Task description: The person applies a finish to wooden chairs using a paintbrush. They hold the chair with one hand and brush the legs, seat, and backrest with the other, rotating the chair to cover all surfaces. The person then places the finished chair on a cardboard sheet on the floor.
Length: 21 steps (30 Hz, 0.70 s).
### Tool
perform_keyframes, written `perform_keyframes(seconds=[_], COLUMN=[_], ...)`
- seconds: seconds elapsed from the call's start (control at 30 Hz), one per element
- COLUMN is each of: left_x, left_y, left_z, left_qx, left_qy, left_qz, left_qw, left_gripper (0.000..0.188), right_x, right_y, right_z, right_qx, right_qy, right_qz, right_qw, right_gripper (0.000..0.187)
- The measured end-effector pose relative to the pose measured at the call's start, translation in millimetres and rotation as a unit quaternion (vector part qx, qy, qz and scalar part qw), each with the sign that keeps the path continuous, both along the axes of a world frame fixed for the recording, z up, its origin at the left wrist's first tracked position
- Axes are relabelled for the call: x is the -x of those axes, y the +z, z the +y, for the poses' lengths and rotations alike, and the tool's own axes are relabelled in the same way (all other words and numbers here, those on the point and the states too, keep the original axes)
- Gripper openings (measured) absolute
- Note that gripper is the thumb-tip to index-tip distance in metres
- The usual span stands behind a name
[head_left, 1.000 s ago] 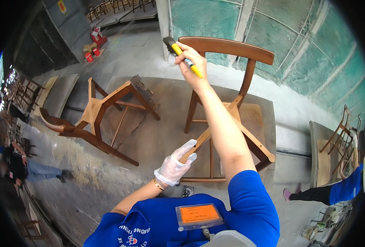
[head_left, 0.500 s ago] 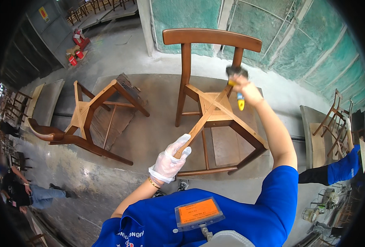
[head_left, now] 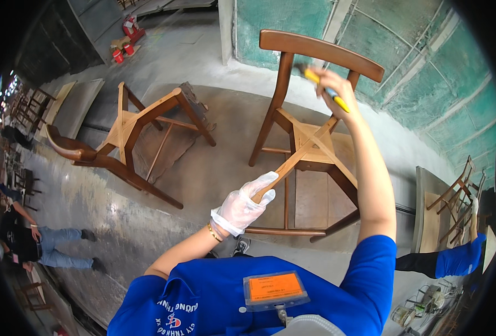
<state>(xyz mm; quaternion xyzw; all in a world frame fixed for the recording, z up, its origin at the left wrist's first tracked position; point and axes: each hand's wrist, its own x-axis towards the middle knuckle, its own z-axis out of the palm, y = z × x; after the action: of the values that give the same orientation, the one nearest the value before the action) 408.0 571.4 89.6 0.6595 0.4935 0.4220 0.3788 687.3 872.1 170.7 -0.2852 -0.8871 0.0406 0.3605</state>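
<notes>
Left grip (head_left: 242, 208), in a thin translucent glove, is closed round the front end of a pale seat brace (head_left: 293, 163), which belongs to the chair directly before the wearer. Bare of any glove, the right grip (head_left: 337, 89) is clasped about a brush (head_left: 313, 76) with a yellow handle, raised by the backrest (head_left: 322, 55). Its dark bristles blur just beside the left back post (head_left: 282, 81); from where I stand I cannot tell whether they touch.

That chair stands on a low platform (head_left: 225, 131), its backrest away from the wearer and its crossed braces bare of any seat. I judge the step in hand to be brush work about the back; a further stroke there calls for a steady hold on the brace and a wrist that clears the posts.

Counting round: one brush, one glove, and two chairs on this platform, the second chair (head_left: 124, 124) to the left with its back turned leftward. Two red buckets (head_left: 118, 56) sit on the floor beyond. I make out at least two co-workers, one in jeans (head_left: 63, 238) at left, one in a blue top (head_left: 459, 260) at right.
</notes>
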Motion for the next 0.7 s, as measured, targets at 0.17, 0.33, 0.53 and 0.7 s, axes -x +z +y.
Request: perform_keyframes(seconds=[0.17, 0.33, 0.53, 0.7], left_x=[0.9, 1.1, 2.1, 2.4], left_y=[0.8, -1.4, -2.8, 2.1], left_z=[-1.6, 4.1, 4.2, 31.0], left_qx=[-0.025, -0.056, -0.074, -0.088], left_qy=[-0.015, 0.000, -0.007, -0.049], left_qz=[-0.046, -0.017, 0.001, 0.026], left_qw=[0.998, 0.998, 0.997, 0.995], left_gripper=[0.039, 0.038, 0.037, 0.029], right_x=[68.7, 75.0, 71.4, 68.7], right_y=[-26.1, -59.4, -64.5, -63.9], right_z=[-10.0, -20.7, -3.7, -34.7], right_qx=[-0.119, 0.172, -0.116, 0.140], right_qy=[-0.062, 0.047, -0.026, 0.025], right_qz=[-0.063, -0.294, -0.186, -0.104], right_qw=[0.989, 0.939, 0.975, 0.984], right_gripper=[0.006, 0.008, 0.009, 0.014])
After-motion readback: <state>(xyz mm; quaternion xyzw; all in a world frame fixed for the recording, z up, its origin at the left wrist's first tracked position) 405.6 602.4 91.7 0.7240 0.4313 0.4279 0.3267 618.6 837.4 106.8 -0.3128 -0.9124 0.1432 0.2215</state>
